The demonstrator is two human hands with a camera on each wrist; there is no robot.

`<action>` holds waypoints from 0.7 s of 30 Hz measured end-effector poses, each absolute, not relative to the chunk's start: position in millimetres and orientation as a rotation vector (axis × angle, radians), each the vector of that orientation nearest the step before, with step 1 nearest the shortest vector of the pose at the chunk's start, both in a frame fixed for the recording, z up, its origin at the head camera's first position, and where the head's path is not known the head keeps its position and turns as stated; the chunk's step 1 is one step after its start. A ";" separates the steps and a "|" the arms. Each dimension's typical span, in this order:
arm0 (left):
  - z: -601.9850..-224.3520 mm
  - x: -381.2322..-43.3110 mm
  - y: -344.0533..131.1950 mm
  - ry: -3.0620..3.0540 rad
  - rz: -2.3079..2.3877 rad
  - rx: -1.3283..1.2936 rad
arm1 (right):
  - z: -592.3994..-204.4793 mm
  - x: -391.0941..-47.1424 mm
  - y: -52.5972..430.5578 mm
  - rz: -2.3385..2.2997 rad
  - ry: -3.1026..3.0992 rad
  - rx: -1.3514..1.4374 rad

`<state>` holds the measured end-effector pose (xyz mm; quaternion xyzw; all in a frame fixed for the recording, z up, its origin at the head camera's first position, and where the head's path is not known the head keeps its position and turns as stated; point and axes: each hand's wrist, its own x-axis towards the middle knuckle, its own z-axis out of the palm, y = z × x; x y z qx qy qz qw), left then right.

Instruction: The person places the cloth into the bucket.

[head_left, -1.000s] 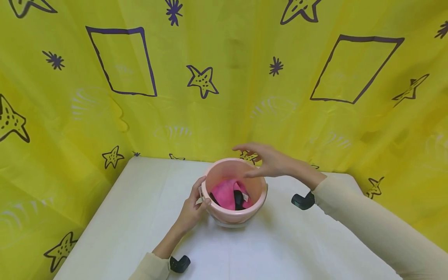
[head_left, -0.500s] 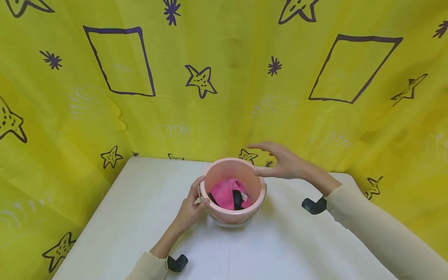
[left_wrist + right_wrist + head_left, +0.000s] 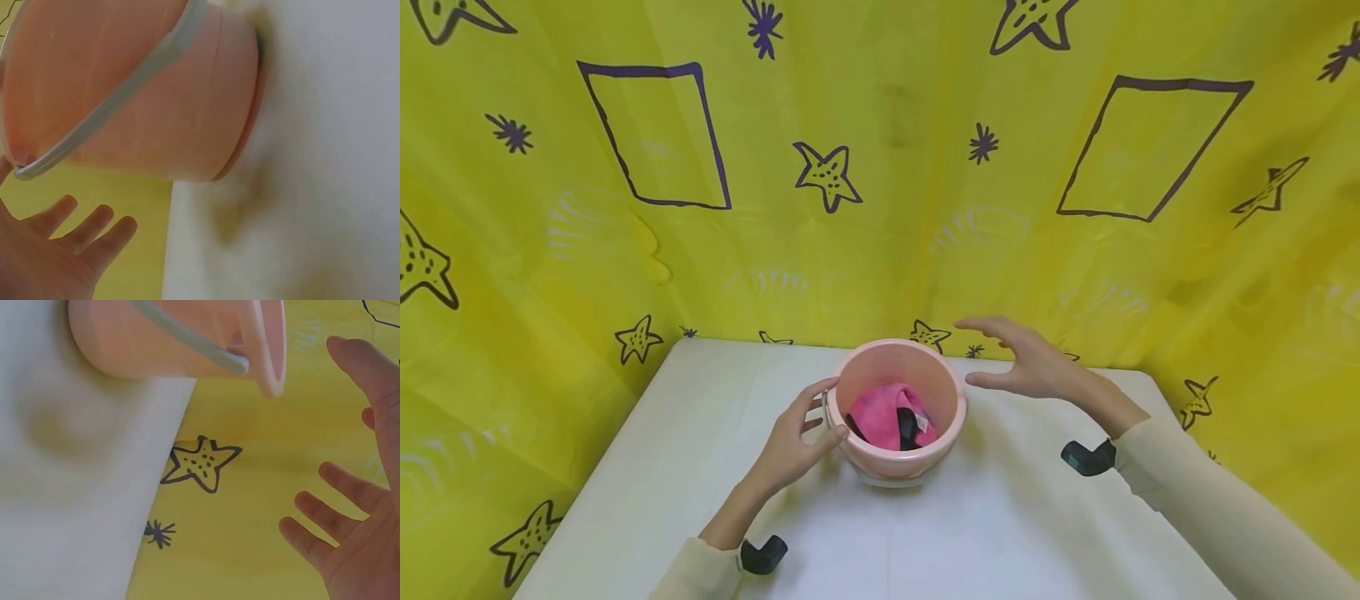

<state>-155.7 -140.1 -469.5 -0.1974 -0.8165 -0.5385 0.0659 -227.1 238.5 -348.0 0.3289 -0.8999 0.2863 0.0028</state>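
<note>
A pink bucket (image 3: 901, 465) stands upright on the white table, its grey handle (image 3: 119, 94) hanging down along the outside. Inside lies a bright pink cloth (image 3: 878, 414) with black parts and a small white tag. My left hand (image 3: 790, 442) is spread at the bucket's left side, index fingertip and thumb tip right at the rim. Its other fingers (image 3: 97, 228) stand apart from the wall in the left wrist view. To the right of the bucket, my right hand (image 3: 1033, 362) hovers with fingers spread and nothing in them, a gap showing between it and the rim (image 3: 270, 362).
A white table (image 3: 700, 467) spreads around the bucket. Yellow curtains (image 3: 880, 250) printed with dark starfish and frames surround its back and sides. A black device (image 3: 763, 556) is worn on the left wrist, and another black device (image 3: 1087, 458) on the right.
My right hand has moved right, from over the bucket's rim to beside it. My left hand's fingers have loosened and drawn slightly back. The bucket and cloth have stayed in place.
</note>
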 end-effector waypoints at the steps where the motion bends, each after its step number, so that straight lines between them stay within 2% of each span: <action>1: -468.5 -156.3 -141.4 -2.461 -1.606 -0.607 | -349.9 -226.4 239.9 0.896 -2.818 1.025; 8: -460.8 -159.9 -148.4 -2.454 -1.483 -0.669 | -362.1 -220.5 247.2 0.860 -2.811 0.965; 21: -442.9 -165.5 -168.2 -2.538 -1.206 -0.611 | -393.2 -198.7 257.6 0.634 -2.856 0.749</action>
